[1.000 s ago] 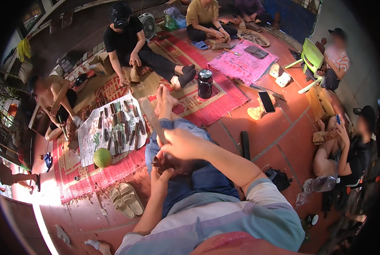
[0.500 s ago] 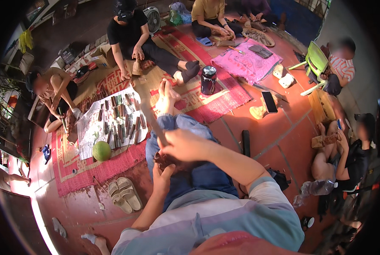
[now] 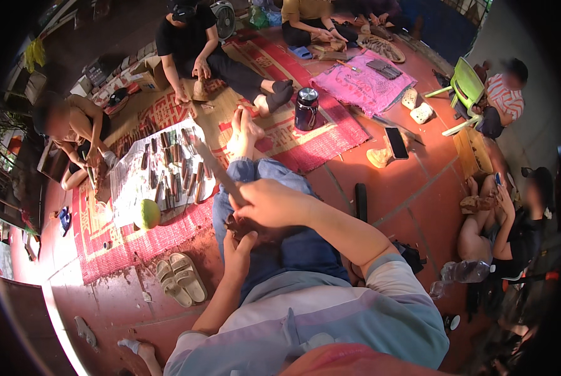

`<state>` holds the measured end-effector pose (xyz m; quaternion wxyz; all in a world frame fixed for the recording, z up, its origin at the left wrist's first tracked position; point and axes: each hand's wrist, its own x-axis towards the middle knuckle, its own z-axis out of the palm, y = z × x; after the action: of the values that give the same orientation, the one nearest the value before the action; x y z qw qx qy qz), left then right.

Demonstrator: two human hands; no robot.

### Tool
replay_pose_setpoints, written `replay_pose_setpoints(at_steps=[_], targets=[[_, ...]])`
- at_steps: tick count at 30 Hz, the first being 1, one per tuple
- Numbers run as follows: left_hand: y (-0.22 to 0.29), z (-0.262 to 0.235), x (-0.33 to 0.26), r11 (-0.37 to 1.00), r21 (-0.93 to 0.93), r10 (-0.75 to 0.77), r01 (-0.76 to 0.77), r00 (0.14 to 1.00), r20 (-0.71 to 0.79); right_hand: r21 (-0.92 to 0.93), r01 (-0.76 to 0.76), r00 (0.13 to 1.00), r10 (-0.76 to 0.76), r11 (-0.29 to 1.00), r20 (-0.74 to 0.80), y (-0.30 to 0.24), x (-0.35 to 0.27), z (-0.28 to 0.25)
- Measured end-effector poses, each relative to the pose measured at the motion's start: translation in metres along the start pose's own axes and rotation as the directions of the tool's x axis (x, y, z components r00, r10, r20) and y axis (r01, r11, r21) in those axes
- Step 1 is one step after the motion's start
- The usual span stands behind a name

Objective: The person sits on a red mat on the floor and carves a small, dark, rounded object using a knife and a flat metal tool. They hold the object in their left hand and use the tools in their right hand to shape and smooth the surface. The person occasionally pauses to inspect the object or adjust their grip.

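My right hand is closed around a long, flat, brownish-grey bar, whose far end points up and left over the mat. Just below it, my left hand grips a small dark brown carved wooden piece above my lap. Fingers cover much of that piece, and I cannot tell whether the bar touches it. Beyond my left knee, several carving tools with dark handles lie in rows on a white sheet. A round green fruit rests at the sheet's near edge.
A red patterned mat spreads ahead and left. Beige sandals lie at its near side. A dark flask stands ahead; a phone leans on a wooden piece to the right. Other people sit around, several handling wooden pieces.
My right hand and the bar have shifted slightly up and left; the bar, blurred before, looks sharper. My left hand keeps its hold on the wooden piece. The whole view has moved a little.
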<state>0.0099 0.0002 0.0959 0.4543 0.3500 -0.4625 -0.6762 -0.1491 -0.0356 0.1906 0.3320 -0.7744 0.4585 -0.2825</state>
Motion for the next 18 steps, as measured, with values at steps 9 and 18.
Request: replay_pose_setpoints(at_steps=[9, 18], targets=[[-0.007, -0.007, -0.001, 1.000, -0.023, -0.015, 0.015, 1.000, 0.006, -0.201, 0.055, 0.998, -0.061, 0.978, -0.021, 0.007, 0.003, 0.012], [0.011, 0.002, -0.002, 0.995, -0.093, -0.035, 0.038, 0.999, 0.026, -0.012, 0.003, 0.999, -0.002, 1.000, 0.049, 0.013, 0.022, -0.010]])
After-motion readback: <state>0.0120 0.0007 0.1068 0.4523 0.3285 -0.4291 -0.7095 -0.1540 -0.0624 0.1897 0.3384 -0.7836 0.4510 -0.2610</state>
